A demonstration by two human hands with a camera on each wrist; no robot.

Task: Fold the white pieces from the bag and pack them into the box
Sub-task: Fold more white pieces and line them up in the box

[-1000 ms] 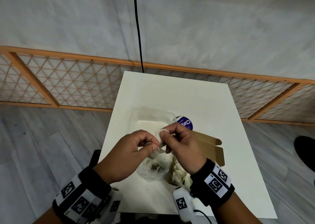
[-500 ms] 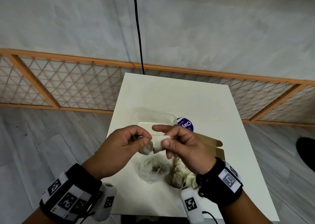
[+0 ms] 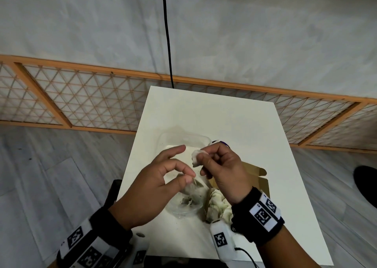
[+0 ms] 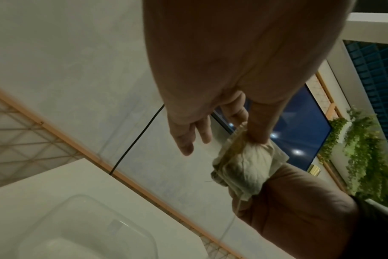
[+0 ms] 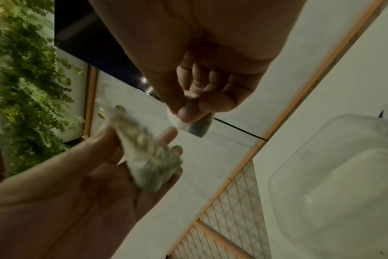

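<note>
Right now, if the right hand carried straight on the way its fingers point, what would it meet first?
Probably the left hand: the right hand, pinching a white piece, points left towards its raised fingers, which are close by. Depth is unclear, so it might pass above them.

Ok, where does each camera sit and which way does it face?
Head: on the head, facing down at the table; shows left hand and right hand.
Left wrist: on that wrist, facing along the palm to the crumpled piece it pinches.
Right wrist: on that wrist, facing the small white piece it pinches; left hand shows too.
Shared: all three show the clear tub.
</note>
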